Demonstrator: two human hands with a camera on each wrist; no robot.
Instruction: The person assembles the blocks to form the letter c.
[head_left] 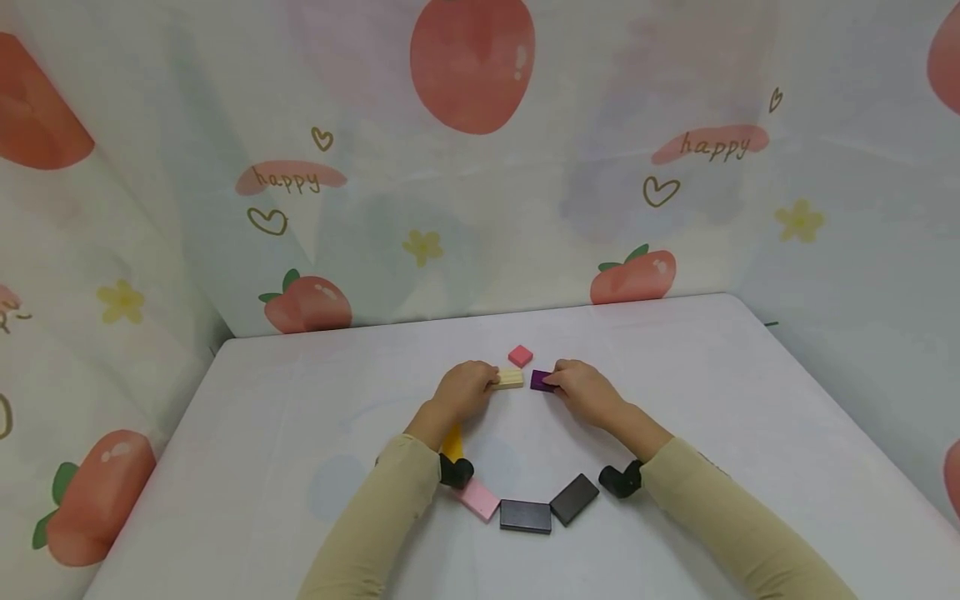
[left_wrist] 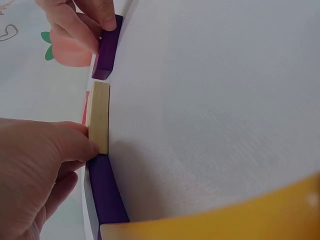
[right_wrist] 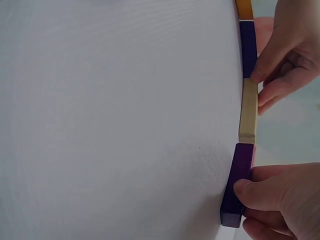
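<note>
Flat wooden blocks lie in a ring on the white table. My left hand pinches the end of a cream block at the ring's far side. My right hand pinches a purple block just right of it, a small gap between the two. In the left wrist view the cream block lies between that purple block and another purple block, which my left hand hides in the head view. The right wrist view shows my thumb on the purple block.
A red-pink square block lies just beyond the gap. Nearer me, a yellow block, a pink block and two black blocks form the near arc. Printed fabric walls enclose the table on three sides.
</note>
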